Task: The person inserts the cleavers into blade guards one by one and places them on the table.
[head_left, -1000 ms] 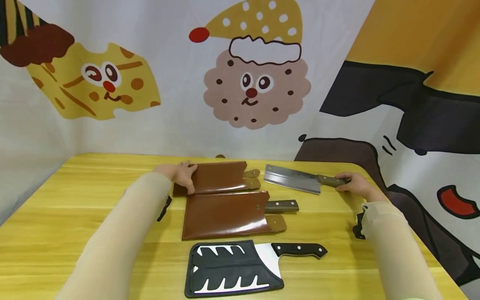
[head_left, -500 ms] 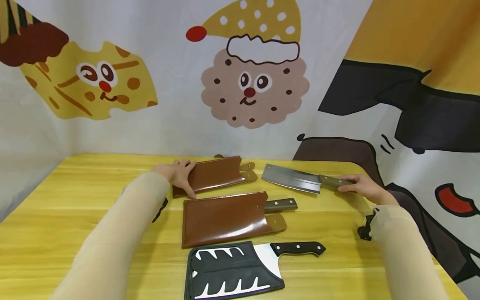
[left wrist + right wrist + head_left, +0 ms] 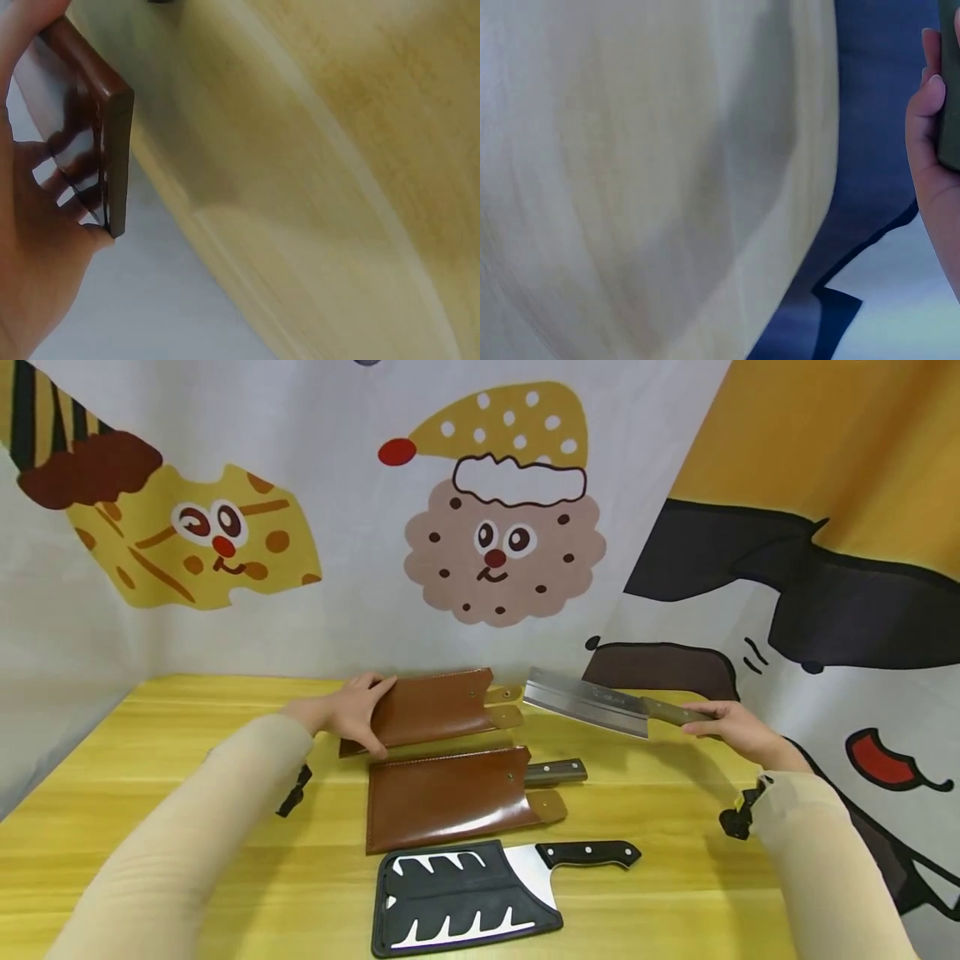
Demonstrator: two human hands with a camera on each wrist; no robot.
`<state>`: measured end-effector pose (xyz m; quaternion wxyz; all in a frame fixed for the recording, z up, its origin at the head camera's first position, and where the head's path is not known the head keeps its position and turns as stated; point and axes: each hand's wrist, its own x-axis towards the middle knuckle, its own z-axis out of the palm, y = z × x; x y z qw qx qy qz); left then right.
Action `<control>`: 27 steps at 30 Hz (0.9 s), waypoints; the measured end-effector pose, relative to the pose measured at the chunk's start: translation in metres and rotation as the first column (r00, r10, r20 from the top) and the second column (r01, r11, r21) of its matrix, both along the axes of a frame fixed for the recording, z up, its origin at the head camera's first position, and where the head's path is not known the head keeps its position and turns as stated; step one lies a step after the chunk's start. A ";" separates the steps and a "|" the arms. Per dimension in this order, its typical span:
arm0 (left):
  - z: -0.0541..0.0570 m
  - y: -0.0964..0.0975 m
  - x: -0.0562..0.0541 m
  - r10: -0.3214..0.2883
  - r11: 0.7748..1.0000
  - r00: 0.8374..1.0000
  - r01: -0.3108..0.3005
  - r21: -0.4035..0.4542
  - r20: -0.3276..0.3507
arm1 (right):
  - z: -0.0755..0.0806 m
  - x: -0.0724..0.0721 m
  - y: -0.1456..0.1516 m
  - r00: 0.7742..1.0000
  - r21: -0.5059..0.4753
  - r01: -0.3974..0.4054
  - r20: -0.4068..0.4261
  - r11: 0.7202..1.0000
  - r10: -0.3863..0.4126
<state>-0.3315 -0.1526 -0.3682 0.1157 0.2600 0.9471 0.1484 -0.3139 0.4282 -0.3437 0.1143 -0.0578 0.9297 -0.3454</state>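
My left hand (image 3: 352, 714) holds a brown leather knife sheath (image 3: 431, 708) by its closed left end, the thumb at the near edge and the fingers at the far edge. Its mouth, with two tan strap tabs (image 3: 506, 717), faces right. In the left wrist view the fingers wrap the edges of the sheath (image 3: 82, 127). On the other side, my right hand (image 3: 738, 732) grips the wooden handle of a bare cleaver (image 3: 588, 703), its blade pointing left toward the sheath's mouth and raised over the table. Only the handle end (image 3: 951, 112) shows in the right wrist view.
Nearer on the yellow wooden table (image 3: 660, 910) lies a second brown sheath (image 3: 446, 802) with a knife handle (image 3: 557, 772) sticking out. In front of it is a black-handled cleaver (image 3: 588, 853) in a black guard (image 3: 457, 902). A printed cloth (image 3: 337, 635) hangs behind.
My right hand has lifted the cleaver off the table. My left hand has tilted the sheath and drawn it away from the second sheath, which has turned slightly.
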 end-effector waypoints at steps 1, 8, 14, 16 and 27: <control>0.002 0.000 0.001 -0.006 1.000 1.000 0.006 0.004 0.001 | 0.003 0.000 -0.001 1.000 -0.006 -0.003 -0.002 1.000 0.003; 0.014 0.004 0.009 -0.028 1.000 0.999 0.028 0.015 0.022 | 0.016 0.005 -0.009 1.000 -0.027 -0.019 -0.005 0.999 0.019; 0.019 0.007 0.012 -0.030 0.999 1.000 0.029 0.038 0.004 | 0.021 0.007 -0.013 1.000 -0.018 -0.028 -0.010 0.999 0.028; 0.021 0.007 0.013 -0.030 0.999 1.000 0.031 0.044 -0.005 | 0.022 0.007 -0.014 1.000 -0.018 -0.030 -0.010 0.999 0.030; 0.028 0.011 0.016 -0.054 0.998 0.998 0.055 0.037 -0.027 | 0.028 0.008 -0.021 0.998 -0.038 -0.045 -0.035 0.998 0.043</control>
